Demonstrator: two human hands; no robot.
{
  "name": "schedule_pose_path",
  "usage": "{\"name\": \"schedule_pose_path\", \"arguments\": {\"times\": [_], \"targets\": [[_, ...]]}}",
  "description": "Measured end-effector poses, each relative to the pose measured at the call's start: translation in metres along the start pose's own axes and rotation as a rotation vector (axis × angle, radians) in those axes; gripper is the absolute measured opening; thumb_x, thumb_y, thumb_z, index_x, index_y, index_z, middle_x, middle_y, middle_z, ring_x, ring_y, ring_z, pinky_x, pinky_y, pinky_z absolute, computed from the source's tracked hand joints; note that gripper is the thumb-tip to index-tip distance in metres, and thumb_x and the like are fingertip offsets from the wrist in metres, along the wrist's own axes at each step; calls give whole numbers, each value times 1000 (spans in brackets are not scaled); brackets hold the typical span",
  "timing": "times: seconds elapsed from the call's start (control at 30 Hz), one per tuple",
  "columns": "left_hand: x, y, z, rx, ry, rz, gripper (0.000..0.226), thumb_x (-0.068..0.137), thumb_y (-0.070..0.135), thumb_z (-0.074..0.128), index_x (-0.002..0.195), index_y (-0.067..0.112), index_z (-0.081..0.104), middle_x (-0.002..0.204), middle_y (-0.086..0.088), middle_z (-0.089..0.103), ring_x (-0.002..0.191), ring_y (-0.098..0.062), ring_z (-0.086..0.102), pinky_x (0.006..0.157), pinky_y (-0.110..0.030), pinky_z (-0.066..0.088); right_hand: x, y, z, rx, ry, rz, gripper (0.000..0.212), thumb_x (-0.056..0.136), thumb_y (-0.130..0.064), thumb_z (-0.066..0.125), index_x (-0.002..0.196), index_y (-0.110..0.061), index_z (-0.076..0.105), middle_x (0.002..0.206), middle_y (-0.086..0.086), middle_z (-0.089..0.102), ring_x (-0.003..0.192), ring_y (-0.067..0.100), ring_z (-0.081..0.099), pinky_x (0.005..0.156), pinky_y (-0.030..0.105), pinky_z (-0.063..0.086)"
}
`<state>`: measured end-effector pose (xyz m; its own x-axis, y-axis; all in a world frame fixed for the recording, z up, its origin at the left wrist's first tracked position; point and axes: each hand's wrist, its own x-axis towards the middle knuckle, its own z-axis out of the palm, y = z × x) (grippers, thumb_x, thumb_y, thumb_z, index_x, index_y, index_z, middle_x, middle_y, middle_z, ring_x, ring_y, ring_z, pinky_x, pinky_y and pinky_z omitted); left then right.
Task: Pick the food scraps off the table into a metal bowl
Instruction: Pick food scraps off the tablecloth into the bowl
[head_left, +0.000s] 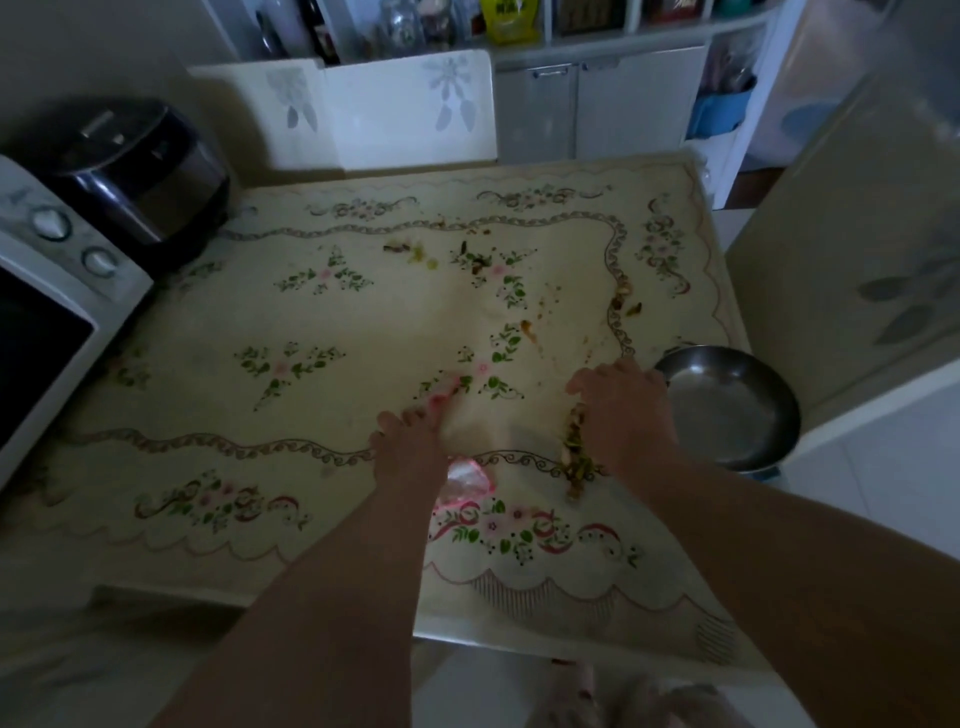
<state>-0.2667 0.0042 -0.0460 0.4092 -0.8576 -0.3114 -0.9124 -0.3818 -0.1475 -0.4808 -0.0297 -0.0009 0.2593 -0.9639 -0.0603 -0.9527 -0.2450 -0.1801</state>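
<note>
Right hand (623, 410), lower right of centre, grip loose and arched, rakes a ridge of food scraps (575, 452) on the bench (311, 322). The metal bowl (727, 410) sits at the bench's right edge. Left hand (408, 447) presses a pink cloth (467, 480); its grip cannot be told. The danger is that a hard sweep flings bits past the rim to the floor, and the far scraps (478, 260) at upper centre get missed.

Both forearms (332, 582) are extended forward. The left hand (410, 447) is laid palm down, fingers straight. The right hand (623, 410) is spread flat.
</note>
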Motion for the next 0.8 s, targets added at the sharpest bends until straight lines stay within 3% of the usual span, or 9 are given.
{"name": "schedule_pose_path", "arguments": {"times": [0.2, 0.3, 0.37, 0.53, 0.63, 0.8], "targets": [[49, 36, -13, 45, -11, 81, 49, 98, 15, 37, 144, 3, 25, 139, -20, 38, 132, -46, 30, 99, -47, 38, 4, 19, -10, 23, 64, 79, 46, 85, -8, 52, 125, -29, 57, 125, -4, 58, 126, 19, 40, 102, 35, 30], [70, 54, -21, -49, -51, 28, 52, 102, 22, 33, 147, -1, 21, 147, -23, 28, 138, -44, 20, 105, -48, 33, 8, 31, -15, 25, 73, 150, 40, 87, -11, 49, 122, -30, 58, 124, -4, 58, 126, 19, 40, 102, 37, 30], [85, 64, -22, -81, -42, 4, 59, 100, 31, 37, 148, 0, 18, 147, -23, 28, 137, -43, 23, 101, -47, 37, 9, 43, -15, 10, 57, 204, 41, 87, -11, 47, 123, -29, 57, 127, -3, 56, 129, 20, 38, 105, 39, 28], [96, 100, -37, -130, 4, 61, 56, 99, 18, 37, 148, -2, 19, 148, -26, 22, 135, -42, 27, 106, -44, 36, 7, 63, -9, 89, 84, 244, 42, 85, -8, 49, 123, -24, 59, 134, -2, 55, 138, 19, 34, 110, 40, 21], [98, 125, -42, -207, 9, 96, 51, 98, 14, 40, 145, 3, 24, 144, -22, 22, 127, -41, 35, 102, -43, 41, 7, 65, -9, 120, 194, 206, 43, 84, -6, 50, 122, -22, 61, 137, 1, 56, 139, 20, 36, 112, 45, 21], [94, 146, -42, -232, 15, 338, 51, 97, 15, 42, 144, 25, 28, 137, -14, 28, 120, -35, 38, 103, -41, 37, 20, 71, -25, 41, 126, 363, 55, 88, -7, 45, 140, -23, 40, 153, -1, 31, 147, 20, 14, 118, 51, 10]]}}
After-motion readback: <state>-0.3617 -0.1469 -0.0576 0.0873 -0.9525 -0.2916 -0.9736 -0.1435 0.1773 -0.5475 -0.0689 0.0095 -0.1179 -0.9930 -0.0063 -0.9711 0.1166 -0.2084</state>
